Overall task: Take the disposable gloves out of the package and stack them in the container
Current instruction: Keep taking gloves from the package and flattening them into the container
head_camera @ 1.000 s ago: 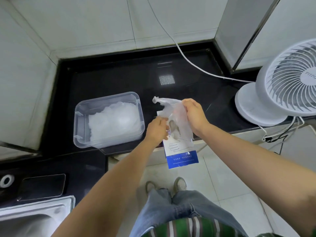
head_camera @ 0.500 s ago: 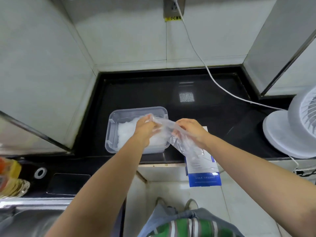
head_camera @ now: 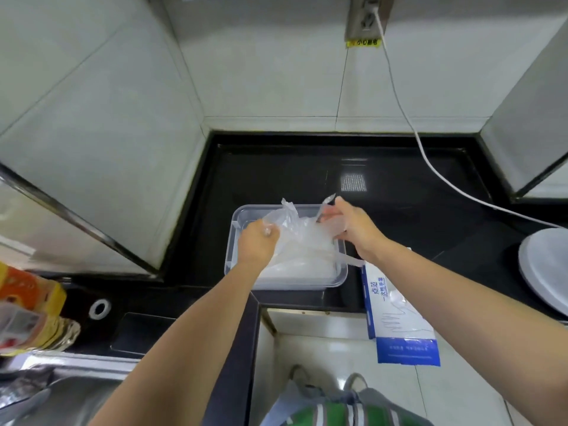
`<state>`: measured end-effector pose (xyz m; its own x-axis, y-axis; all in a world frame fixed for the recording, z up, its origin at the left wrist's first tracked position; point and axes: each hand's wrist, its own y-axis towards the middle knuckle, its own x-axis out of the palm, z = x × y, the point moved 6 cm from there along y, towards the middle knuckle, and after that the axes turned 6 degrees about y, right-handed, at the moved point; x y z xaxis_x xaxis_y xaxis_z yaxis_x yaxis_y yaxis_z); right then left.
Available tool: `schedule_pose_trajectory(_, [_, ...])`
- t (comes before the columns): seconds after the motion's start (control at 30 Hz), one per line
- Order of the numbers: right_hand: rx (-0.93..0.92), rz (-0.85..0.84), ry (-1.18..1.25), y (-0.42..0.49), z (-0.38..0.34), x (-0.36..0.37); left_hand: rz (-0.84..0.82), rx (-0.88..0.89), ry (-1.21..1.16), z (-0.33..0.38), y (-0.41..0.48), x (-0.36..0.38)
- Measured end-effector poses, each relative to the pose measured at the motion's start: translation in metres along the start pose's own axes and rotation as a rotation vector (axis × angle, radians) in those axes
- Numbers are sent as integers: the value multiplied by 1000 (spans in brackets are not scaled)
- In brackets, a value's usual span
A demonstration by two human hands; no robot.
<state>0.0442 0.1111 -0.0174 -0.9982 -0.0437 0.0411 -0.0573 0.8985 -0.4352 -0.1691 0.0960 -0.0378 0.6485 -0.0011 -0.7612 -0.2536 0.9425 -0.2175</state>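
A clear plastic container (head_camera: 231, 241) sits on the black counter with a pile of transparent gloves (head_camera: 301, 269) inside. Above it I hold one thin clear disposable glove (head_camera: 295, 229) stretched between both hands. My left hand (head_camera: 256, 245) pinches its left end over the container's left side. My right hand (head_camera: 350, 226) grips the other end over the container's right rim. The blue and white glove package (head_camera: 399, 330) lies at the counter's front edge, right of the container, partly under my right forearm and hanging over the edge.
A white fan base (head_camera: 544, 269) stands at the right with its cable (head_camera: 405, 115) running to a wall socket (head_camera: 367, 16). A steel sink (head_camera: 61, 392) and orange packets (head_camera: 27, 305) are at lower left. Tiled walls enclose the counter.
Both hands carried the glove left from the package to above the container. The package now lies on the counter edge, free of my hands. The view shifted left.
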Motion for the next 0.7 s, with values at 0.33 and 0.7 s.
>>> schedule_pose_trajectory(0.33, [-329,-285,-420,-10,-32,68,-35,130,337,-6,15,6])
schedule_pose_trajectory(0.7, [291,-391,-846,21,73,77,147,399,733,17,6,16])
